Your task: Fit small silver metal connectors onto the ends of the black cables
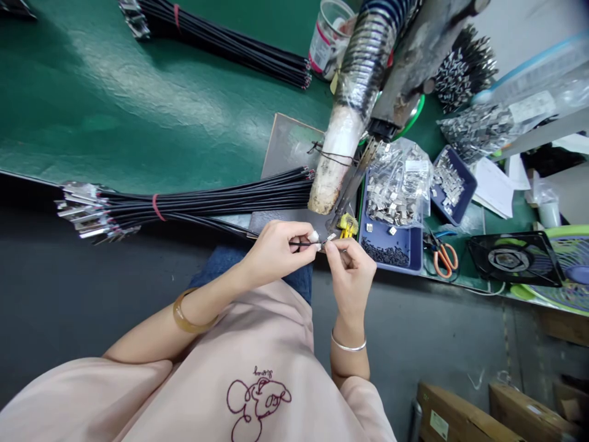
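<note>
My left hand (283, 248), with white covers on its fingertips, is closed on a black cable (299, 244) near its end. Facing it, my right hand (352, 267) pinches at the cable's tip. A small silver metal connector (331, 237) shows at the right fingertips, and I cannot tell whether it is joined to the cable. Just above the hands is the soldering tool (354, 178) beside a taped hose (329, 172). To the left lies a bundle of black cables (221, 199) tied with a red band, silver plugs at its far end.
A blue tray (416, 252) holds a bag of metal shells (396, 190) and small black parts. Farther right are a smaller bin (467, 184), orange-handled pliers (445, 261) and a black fan (513, 259). Another cable bundle (230, 46) and a plastic cup (324, 46) stand at the back.
</note>
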The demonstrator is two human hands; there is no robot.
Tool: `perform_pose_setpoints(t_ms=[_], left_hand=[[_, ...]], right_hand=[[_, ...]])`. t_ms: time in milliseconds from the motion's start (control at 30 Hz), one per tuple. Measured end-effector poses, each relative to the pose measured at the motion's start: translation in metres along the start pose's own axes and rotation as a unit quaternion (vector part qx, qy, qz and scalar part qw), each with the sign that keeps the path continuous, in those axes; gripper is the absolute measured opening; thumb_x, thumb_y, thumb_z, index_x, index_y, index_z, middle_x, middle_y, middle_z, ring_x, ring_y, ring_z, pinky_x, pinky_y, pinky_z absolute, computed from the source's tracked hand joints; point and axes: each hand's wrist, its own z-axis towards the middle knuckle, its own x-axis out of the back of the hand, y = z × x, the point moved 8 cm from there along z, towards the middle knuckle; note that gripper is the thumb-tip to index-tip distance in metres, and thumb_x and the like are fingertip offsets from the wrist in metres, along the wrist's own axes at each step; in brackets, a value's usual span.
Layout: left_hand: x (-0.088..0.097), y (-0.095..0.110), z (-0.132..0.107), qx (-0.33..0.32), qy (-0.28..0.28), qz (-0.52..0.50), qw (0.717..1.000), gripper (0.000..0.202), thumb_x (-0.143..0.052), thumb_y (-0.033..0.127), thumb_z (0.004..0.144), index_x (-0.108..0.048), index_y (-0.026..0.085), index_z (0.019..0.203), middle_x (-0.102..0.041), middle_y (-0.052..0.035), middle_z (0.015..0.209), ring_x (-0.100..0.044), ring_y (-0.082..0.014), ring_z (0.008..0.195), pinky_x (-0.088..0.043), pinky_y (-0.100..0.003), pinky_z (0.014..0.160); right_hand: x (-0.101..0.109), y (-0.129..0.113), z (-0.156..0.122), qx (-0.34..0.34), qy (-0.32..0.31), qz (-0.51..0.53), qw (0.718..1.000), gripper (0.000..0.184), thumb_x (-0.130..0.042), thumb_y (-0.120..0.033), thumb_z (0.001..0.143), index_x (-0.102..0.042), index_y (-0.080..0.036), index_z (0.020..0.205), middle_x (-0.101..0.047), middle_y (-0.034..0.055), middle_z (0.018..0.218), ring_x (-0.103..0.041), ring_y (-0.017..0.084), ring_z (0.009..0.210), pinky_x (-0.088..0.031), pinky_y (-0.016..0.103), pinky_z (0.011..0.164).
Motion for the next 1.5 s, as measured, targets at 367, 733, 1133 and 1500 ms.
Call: perform_pose_setpoints(t_ms=[367,733,1133,1500], left_hand=[[0.003,0.001,-0.002,0.018,0.043,-0.089,0.995,0.015,-0.061,0.017,0.083,-0.072,0.011,0.074,-0.065,-0.002,0.068,-0.055,-0.0092,0.062,-0.044,-0.017,0.055],[0.002,0.0,0.001,0.073,0.037,-0.11,0.991,0.016,-0.062,0.023,0.081,-0.07,0.011,0.074,-0.062,-0.0014,0.065,-0.052,-0.0088,0.058,-0.043,-0.018,0.053],[0.002,0.0,0.001,0.081,0.057,-0.114,0.988,0.015,-0.061,0.023,0.081,-0.069,0.012,0.074,-0.059,-0.0009,0.066,-0.05,-0.0086,0.059,-0.04,-0.018,0.053],[0.0,0.002,0.001,0.08,0.03,-0.069,0.994,0.013,-0.059,0.018,0.081,-0.065,0.013,0.071,-0.035,0.0056,0.054,-0.03,-0.0063,0.052,-0.025,-0.019,0.047]], right_hand=[[0.043,-0.016,-0.021,0.059,0.17,0.032,0.983,0.019,-0.053,-0.023,0.099,-0.054,-0.024,0.117,-0.072,-0.0025,0.078,-0.066,0.011,0.052,-0.052,0.025,0.051],[0.013,-0.021,-0.003,0.129,0.065,-0.063,0.987,0.004,-0.062,-0.02,0.093,-0.064,-0.023,0.091,-0.077,0.0055,0.104,-0.075,0.017,0.093,-0.063,0.031,0.073],[0.013,-0.025,0.005,0.132,0.074,-0.048,0.987,0.007,-0.067,-0.017,0.089,-0.067,-0.023,0.089,-0.076,0.0032,0.096,-0.074,0.016,0.089,-0.063,0.029,0.07],[0.014,-0.019,-0.003,0.058,0.064,0.013,0.996,0.008,-0.064,-0.019,0.091,-0.063,-0.023,0.084,-0.076,0.0024,0.095,-0.076,0.016,0.084,-0.065,0.031,0.074]])
